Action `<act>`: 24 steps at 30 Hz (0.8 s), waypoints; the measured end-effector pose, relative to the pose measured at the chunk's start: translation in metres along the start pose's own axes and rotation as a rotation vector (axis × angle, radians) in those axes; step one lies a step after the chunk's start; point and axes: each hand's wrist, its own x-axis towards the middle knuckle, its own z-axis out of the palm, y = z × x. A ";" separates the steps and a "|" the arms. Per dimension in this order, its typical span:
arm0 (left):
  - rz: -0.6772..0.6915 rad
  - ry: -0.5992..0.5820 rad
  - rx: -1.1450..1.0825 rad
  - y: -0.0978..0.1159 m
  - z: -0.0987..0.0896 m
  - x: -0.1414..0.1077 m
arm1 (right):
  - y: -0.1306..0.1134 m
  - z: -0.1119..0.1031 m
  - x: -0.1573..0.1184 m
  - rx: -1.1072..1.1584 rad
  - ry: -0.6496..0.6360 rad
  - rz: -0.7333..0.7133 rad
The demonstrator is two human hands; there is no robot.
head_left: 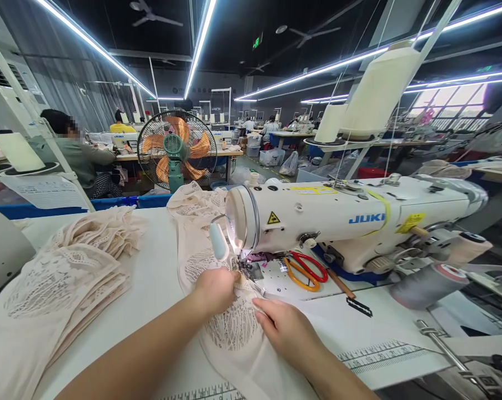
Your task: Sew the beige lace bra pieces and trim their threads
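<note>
Cream fabric garment with patterned lace panels (236, 328) lies on the white surface (155, 266), beside the needle end of the white sewing machine (317, 216). Its long axis runs from the near side away, slightly leftward. Sewing seems under way; how much is stitched or left cannot be told. The left hand (215, 289) curls closed on the fabric; the right hand (290, 330) touches its edge, whether pinching is unclear. Leftward lies a stack of similar cream lace pieces (68, 289), finished or waiting, I cannot tell.

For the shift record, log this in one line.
left hand on garment; right hand on garment; garment at machine; pile at left
</note>
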 end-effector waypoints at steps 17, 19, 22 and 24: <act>0.047 0.154 -0.039 -0.013 -0.006 -0.029 | 0.006 -0.006 -0.005 -0.070 -0.013 -0.026; 0.101 0.126 -0.039 -0.014 -0.003 -0.045 | 0.008 -0.011 -0.014 -0.112 -0.047 -0.074; 0.075 -0.068 -0.044 -0.018 0.001 -0.058 | 0.012 -0.016 -0.022 -0.194 -0.104 -0.173; 0.036 -0.161 -0.036 -0.020 0.002 -0.058 | 0.013 -0.016 -0.022 -0.231 -0.105 -0.209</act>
